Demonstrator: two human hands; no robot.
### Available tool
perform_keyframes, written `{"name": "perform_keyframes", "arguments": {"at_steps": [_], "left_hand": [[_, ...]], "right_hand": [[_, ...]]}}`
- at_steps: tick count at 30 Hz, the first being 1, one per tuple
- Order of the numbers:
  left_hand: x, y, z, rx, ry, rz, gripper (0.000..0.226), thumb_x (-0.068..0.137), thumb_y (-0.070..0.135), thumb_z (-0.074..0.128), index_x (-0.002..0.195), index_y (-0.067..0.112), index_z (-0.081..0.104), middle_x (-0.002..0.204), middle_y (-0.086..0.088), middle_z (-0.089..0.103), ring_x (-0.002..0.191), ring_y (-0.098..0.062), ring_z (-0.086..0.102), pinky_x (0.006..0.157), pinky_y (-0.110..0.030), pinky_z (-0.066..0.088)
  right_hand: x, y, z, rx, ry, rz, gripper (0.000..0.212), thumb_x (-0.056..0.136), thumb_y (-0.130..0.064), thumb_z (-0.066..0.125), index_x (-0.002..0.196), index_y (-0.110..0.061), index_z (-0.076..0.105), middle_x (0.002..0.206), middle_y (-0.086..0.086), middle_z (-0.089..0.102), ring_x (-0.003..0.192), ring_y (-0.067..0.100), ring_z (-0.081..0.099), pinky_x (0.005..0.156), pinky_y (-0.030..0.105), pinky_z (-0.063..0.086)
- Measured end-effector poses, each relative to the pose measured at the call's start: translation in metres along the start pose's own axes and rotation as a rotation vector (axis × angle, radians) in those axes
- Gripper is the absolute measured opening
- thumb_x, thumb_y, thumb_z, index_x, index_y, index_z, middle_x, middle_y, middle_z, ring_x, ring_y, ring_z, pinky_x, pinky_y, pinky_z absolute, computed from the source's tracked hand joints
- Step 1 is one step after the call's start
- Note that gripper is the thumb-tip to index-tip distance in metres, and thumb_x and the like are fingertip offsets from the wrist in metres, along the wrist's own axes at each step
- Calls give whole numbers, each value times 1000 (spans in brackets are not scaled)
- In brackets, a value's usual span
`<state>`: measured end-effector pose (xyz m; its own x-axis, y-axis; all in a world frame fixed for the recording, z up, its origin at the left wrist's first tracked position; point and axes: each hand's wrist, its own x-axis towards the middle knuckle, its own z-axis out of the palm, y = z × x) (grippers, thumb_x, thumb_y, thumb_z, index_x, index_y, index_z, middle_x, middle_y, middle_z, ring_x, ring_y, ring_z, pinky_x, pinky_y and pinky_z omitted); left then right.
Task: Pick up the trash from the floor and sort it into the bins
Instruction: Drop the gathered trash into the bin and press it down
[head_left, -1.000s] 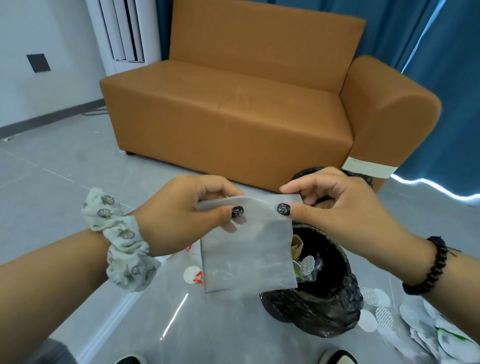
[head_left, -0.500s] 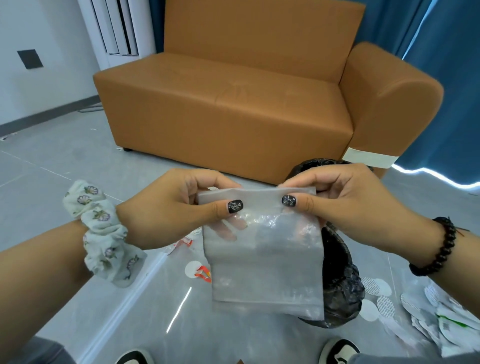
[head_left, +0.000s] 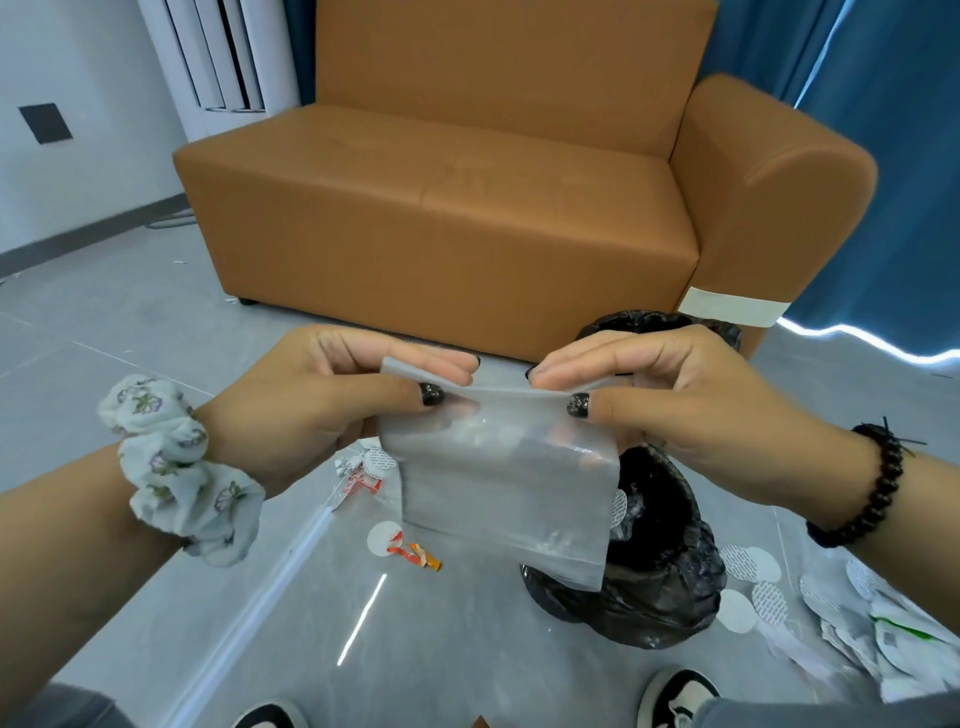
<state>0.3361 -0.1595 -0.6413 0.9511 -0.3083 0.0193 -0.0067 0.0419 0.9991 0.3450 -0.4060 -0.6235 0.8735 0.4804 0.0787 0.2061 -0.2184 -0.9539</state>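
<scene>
Both hands held a clear plastic bag (head_left: 504, 483) by its top edge, above the grey floor (head_left: 156, 322) in front of the sofa (head_left: 467, 208). The left hand (head_left: 311, 405) pinched the bag's left corner between thumb and fingers; the right hand (head_left: 675, 410) pinched the right corner likewise. The bag hung partly over a bin (head_left: 660, 561) lined with a black sack. White discs (head_left: 748, 587) lay on the floor right of the bin, and 1 orange wrapper (head_left: 415, 553) lay left of it.
</scene>
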Motion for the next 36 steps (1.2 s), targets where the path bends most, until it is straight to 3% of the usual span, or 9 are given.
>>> {"name": "perform_keyframes", "arguments": {"at_steps": [5, 9, 12, 16, 21, 24, 28, 32, 36], "left_hand": [[0, -2, 2, 39, -8, 38, 40, 49, 25, 88, 85, 10, 77, 107, -2, 72, 103, -14, 67, 77, -19, 54], [1, -5, 6, 164, 62, 42, 25, 59, 15, 83, 83, 14, 77, 103, 2, 74, 99, -23, 67, 84, -32, 56], [1, -5, 7, 86, 70, 21, 35, 61, 3, 72, 95, 7, 71, 97, -9, 74, 89, -23, 71, 74, -25, 58], [3, -4, 10, 20, 111, -28, 39, 65, 6, 67, 103, 5, 65, 76, -15, 73, 66, -19, 72, 59, -19, 55], [2, -3, 15, 47, 101, -117, 35, 70, 25, 63, 100, 6, 62, 65, -12, 68, 65, -27, 72, 59, -28, 59], [1, -4, 15, 15, 56, -152, 33, 73, 31, 71, 94, 7, 64, 82, -11, 74, 72, -29, 73, 63, -29, 60], [2, -6, 14, -15, 93, -104, 20, 67, 17, 69, 81, 2, 67, 68, -7, 71, 59, -19, 70, 55, -20, 54], [2, -7, 8, 7, 62, -23, 29, 51, 20, 87, 76, 11, 74, 92, -15, 74, 81, -22, 72, 65, -21, 55], [2, -9, 8, 15, 89, 36, 20, 55, 10, 85, 71, 14, 75, 94, -12, 74, 88, -20, 71, 71, -23, 57]], "right_hand": [[1, 1, 1, -11, 81, 10, 17, 74, -16, 69, 85, -6, 76, 97, 2, 72, 81, 19, 71, 73, 34, 58], [1, 3, 3, -44, 92, 26, 19, 75, -6, 73, 93, -11, 74, 91, 8, 74, 83, 21, 73, 82, 36, 58], [2, 4, 3, 21, 63, 107, 34, 65, -15, 75, 99, -13, 71, 92, 7, 73, 78, 21, 73, 73, 34, 60], [2, 4, 5, -14, 43, 129, 21, 72, -6, 75, 93, -8, 70, 80, 11, 70, 62, 16, 69, 53, 26, 53], [2, 6, 7, -128, 119, 28, 17, 77, 2, 72, 85, -12, 71, 84, 14, 69, 66, 23, 71, 62, 39, 58], [3, 9, 8, -240, 141, -120, 21, 77, 5, 70, 78, -16, 74, 83, 7, 66, 62, 18, 67, 55, 30, 53], [1, 12, 10, -280, 113, -182, 24, 73, 2, 69, 76, -21, 76, 90, 0, 61, 72, 13, 63, 58, 19, 50], [1, 13, 8, -236, 93, -114, 14, 69, -17, 74, 82, -23, 75, 93, 0, 63, 75, 29, 65, 61, 43, 58], [2, 12, 6, -164, 56, 32, 35, 64, -33, 80, 97, -25, 72, 94, 1, 70, 83, 35, 69, 82, 56, 53]]}}
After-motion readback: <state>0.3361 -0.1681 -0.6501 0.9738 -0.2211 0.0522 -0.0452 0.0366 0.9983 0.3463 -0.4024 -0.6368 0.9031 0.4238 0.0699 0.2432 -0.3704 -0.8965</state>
